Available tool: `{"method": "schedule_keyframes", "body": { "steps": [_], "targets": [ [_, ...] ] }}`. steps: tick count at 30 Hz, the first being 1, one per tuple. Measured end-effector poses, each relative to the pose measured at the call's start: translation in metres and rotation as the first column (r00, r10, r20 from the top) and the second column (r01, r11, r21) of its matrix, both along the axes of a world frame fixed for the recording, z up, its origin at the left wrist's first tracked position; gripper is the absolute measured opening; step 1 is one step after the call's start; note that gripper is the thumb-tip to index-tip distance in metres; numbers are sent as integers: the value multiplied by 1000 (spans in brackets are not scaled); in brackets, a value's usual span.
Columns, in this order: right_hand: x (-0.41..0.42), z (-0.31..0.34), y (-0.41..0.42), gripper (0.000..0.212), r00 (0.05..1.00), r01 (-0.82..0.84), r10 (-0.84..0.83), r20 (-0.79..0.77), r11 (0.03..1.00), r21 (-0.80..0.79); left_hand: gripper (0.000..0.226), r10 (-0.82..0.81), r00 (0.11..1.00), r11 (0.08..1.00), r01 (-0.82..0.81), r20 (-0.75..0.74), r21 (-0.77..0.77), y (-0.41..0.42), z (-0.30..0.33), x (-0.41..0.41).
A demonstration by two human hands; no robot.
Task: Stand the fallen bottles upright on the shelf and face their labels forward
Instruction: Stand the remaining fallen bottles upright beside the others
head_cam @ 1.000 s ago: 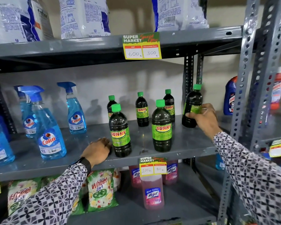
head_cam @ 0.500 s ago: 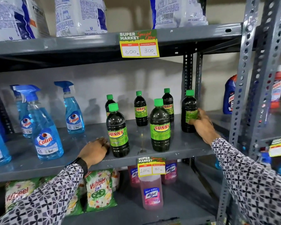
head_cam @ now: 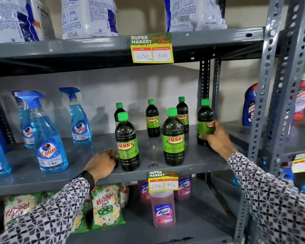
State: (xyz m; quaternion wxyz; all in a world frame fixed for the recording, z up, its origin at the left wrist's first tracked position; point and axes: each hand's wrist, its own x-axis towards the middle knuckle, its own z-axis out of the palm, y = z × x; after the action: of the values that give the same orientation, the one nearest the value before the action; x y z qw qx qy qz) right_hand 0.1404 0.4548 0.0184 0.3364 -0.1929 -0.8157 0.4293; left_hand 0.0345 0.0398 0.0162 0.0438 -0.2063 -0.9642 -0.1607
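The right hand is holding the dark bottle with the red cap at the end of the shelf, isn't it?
Not quite: the cap is green, not red, as the head view shows. The right hand is indeed holding the dark bottle at the end of the shelf.

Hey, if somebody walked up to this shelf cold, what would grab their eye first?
Probably the cluster of dark Sunny bottles with green caps, standing mid-shelf, and the right hand gripping the rightmost bottle, whose label is turned partly sideways. Next, the yellow price tag reading 600 and 300 on the shelf edge above, and the blue Colin spray bottles at left. The left hand rests flat on the shelf.
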Motion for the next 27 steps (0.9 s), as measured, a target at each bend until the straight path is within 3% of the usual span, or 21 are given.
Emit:
{"method": "schedule_keyframes", "body": {
  "steps": [5,13,21,27],
  "targets": [
    [0,2,-4,90,997,73,-72,-24,995,73,41,-3,1000,1000,3,5,8,-1,-2,-3],
    [2,5,-5,97,997,72,-72,-35,997,-3,41,-8,1000,1000,8,6,13,-2,-4,-7],
    [24,7,-12,88,1000,-9,8,-13,998,-54,44,-4,1000,1000,4,9,11,-3,-3,-5],
    [63,-5,-18,86,1000,15,-14,-24,1000,7,42,18,1000,1000,-18,-16,-12,2,-1,1]
  ]
}}
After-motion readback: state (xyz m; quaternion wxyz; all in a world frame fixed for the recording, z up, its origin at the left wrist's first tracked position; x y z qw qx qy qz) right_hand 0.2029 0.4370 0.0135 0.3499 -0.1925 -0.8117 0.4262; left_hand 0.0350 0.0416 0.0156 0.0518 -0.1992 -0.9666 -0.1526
